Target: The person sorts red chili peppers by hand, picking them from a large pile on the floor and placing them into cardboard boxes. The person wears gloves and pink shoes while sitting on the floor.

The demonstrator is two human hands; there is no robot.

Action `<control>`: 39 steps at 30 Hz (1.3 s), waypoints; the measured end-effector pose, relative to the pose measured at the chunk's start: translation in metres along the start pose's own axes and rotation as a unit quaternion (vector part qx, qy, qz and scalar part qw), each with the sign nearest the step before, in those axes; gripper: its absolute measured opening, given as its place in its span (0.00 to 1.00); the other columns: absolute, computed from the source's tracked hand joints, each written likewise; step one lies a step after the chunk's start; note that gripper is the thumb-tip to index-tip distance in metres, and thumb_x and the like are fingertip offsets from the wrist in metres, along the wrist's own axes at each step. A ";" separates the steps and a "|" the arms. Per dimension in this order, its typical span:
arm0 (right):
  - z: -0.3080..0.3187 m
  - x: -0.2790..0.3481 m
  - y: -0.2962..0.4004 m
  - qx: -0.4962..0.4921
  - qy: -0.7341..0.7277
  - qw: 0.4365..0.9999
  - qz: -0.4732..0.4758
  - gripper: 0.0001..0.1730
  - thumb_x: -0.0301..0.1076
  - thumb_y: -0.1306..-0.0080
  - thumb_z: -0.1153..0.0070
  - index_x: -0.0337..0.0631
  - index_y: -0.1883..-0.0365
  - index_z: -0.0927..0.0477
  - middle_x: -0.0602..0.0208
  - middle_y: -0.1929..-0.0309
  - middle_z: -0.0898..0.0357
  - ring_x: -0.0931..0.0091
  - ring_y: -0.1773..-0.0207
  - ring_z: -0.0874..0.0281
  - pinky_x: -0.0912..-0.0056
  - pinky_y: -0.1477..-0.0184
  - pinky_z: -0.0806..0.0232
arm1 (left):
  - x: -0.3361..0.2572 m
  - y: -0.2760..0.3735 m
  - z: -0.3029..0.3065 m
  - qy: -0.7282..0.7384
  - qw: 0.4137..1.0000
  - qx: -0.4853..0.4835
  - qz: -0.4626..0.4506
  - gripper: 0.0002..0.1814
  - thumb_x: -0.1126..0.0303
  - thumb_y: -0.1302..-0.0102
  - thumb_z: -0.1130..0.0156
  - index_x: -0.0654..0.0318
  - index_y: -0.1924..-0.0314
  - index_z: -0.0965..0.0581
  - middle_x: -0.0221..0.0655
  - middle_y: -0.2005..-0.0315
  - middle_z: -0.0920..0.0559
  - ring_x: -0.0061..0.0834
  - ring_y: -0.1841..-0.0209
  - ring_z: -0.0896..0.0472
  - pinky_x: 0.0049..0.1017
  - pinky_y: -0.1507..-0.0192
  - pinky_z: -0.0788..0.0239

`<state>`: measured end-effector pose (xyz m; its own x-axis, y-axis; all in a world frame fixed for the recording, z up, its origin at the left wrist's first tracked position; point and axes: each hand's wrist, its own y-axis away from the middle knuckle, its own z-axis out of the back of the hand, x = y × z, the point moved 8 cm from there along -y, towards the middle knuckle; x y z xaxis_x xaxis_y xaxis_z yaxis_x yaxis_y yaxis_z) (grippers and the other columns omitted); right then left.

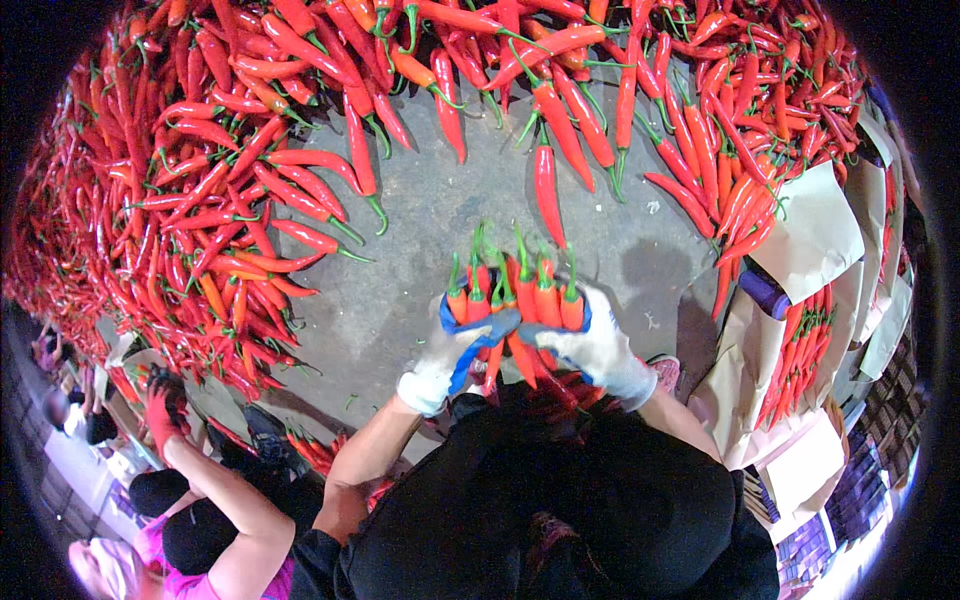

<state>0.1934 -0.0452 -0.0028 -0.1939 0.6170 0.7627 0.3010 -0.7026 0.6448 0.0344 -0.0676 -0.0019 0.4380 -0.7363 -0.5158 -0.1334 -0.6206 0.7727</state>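
Note:
Both hands wear white work gloves with blue-coated palms. Close to my body, over the grey concrete floor, my left hand is closed around a bunch of red chili peppers with green stems pointing away from me. Beside it, nearly touching, my right hand grips a second bunch of red chilies, stems also pointing away. The pepper tips hang below both hands. A single red chili lies on the floor just beyond the bunches.
A large heap of red chilies curves around the left, far side and right. At right stands a paper-lined container with neatly aligned chilies and a loose paper flap. At lower left another person's red-gloved hand is near more peppers.

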 end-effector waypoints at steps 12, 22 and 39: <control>0.043 0.006 -0.062 -0.061 -0.078 0.995 -0.001 0.25 0.27 0.47 0.32 0.33 0.51 0.23 0.67 0.60 0.18 0.80 0.63 0.22 0.74 0.59 0.28 | -0.011 -0.083 -0.010 -0.123 0.983 0.008 -0.138 0.11 0.67 0.46 0.28 0.64 0.68 0.20 0.25 0.78 0.20 0.15 0.76 0.25 0.23 0.73 0.32; 0.035 0.025 -0.030 -0.034 -0.216 0.976 -0.002 0.17 0.18 0.45 0.38 0.36 0.55 0.21 0.70 0.58 0.18 0.81 0.58 0.21 0.73 0.56 0.27 | -0.025 -0.046 -0.037 -0.009 0.993 0.104 -0.063 0.20 0.76 0.43 0.31 0.64 0.49 0.23 0.26 0.62 0.17 0.15 0.64 0.21 0.19 0.61 0.29; 0.045 0.028 -0.049 -0.039 -0.283 0.958 -0.007 0.20 0.24 0.41 0.40 0.33 0.49 0.24 0.61 0.56 0.18 0.73 0.56 0.18 0.71 0.51 0.26 | -0.021 -0.064 -0.038 -0.026 0.988 0.037 -0.149 0.37 0.72 0.46 0.28 0.63 0.36 0.34 0.32 0.46 0.23 0.22 0.48 0.24 0.27 0.45 0.31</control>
<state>0.2148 0.0222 -0.0151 0.3470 0.7039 0.6198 0.2266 -0.7042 0.6729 0.0673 -0.0024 -0.0267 0.4210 -0.5295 -0.7364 -0.0713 -0.8287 0.5551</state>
